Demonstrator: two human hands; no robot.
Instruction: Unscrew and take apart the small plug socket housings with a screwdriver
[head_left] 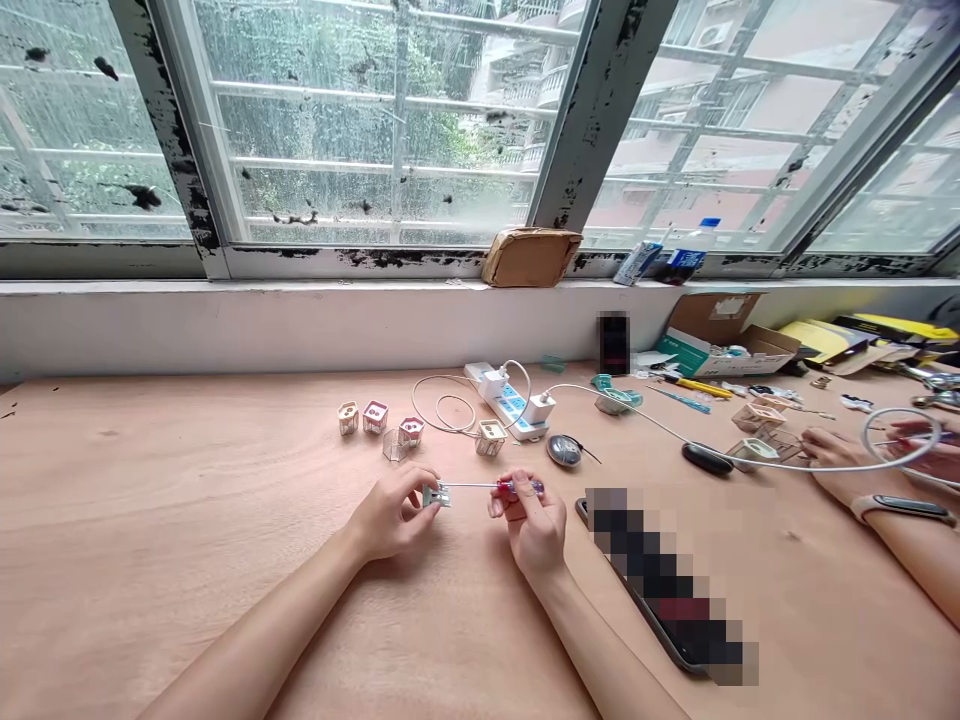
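Observation:
My left hand (394,512) pinches a small pale green part with metal pieces (436,495) between thumb and fingers, just above the wooden table. My right hand (534,525) is closed around the red and blue handle of a screwdriver (472,486). The thin shaft points left, and its tip meets the right side of the green part; the exact contact is too small to make out. Beyond my hands stand several small faceted cases with pink or cream tops, among them a pink one (376,416), a cream one (491,437) and a clear shell (395,445).
A phone (652,600) lies right of my right hand. Behind are a power strip (514,405) with white cables and a round dark object (565,451). At the right, a co-worker's hands (840,465) work beside more cases (757,415). An open carton (720,345) stands behind.

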